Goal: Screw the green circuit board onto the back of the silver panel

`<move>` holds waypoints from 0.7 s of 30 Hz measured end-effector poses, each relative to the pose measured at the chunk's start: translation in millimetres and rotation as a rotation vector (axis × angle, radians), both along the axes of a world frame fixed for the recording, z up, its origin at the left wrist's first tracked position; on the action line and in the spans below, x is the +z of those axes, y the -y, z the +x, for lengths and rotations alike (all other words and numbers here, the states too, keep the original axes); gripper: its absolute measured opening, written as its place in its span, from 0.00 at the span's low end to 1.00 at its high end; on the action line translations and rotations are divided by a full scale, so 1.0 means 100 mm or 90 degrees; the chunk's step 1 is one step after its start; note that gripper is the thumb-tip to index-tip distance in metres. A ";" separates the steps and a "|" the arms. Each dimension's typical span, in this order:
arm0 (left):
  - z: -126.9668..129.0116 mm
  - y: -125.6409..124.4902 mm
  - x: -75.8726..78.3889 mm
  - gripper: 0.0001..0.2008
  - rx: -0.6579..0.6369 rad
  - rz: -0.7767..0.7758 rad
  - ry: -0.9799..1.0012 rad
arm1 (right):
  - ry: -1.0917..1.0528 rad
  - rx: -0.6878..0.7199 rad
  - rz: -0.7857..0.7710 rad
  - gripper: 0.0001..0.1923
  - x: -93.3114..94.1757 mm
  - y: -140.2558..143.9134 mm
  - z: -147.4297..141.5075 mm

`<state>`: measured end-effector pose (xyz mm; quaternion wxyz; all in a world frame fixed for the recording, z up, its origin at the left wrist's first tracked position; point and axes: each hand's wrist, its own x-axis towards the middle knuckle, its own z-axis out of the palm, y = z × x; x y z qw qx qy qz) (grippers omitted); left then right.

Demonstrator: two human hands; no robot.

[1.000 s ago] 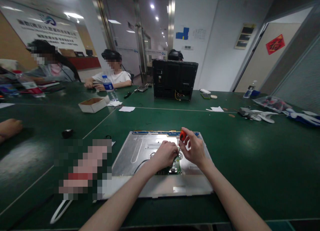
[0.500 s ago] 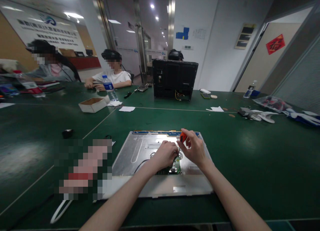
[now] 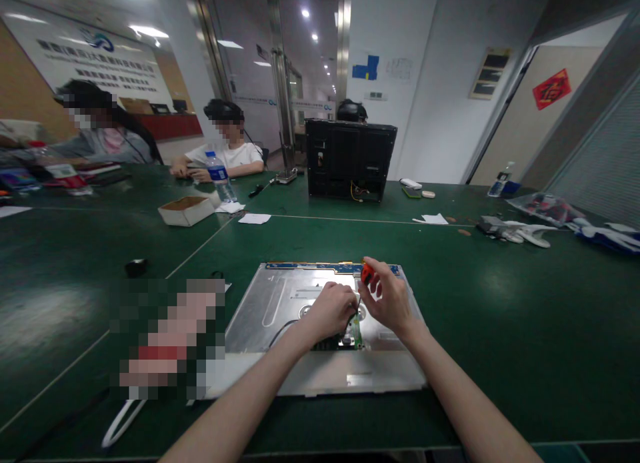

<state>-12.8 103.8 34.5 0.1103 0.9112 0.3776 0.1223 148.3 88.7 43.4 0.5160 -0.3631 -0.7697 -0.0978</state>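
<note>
You're holding your left hand (image 3: 331, 309) curled, knuckles up, over the metal panel (image 3: 280, 303) lying on the green table (image 3: 515, 336), fingertips hidden near the circuit board (image 3: 357, 333), so can't tell what it's gripping. Just right, you're pinching the orange-handled screwdriver (image 3: 367, 273) with your right hand (image 3: 393, 297), shaft pointing down, forearm slanting in from lower right.

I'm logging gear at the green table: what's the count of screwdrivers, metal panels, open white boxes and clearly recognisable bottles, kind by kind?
Screwdriver: 1
Metal panel: 1
Open white box: 1
Bottles: 3
Total: 6
</note>
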 end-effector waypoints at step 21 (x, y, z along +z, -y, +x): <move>0.00 0.04 0.01 0.07 -0.004 0.033 -0.001 | 0.006 0.016 -0.008 0.24 -0.01 0.00 0.00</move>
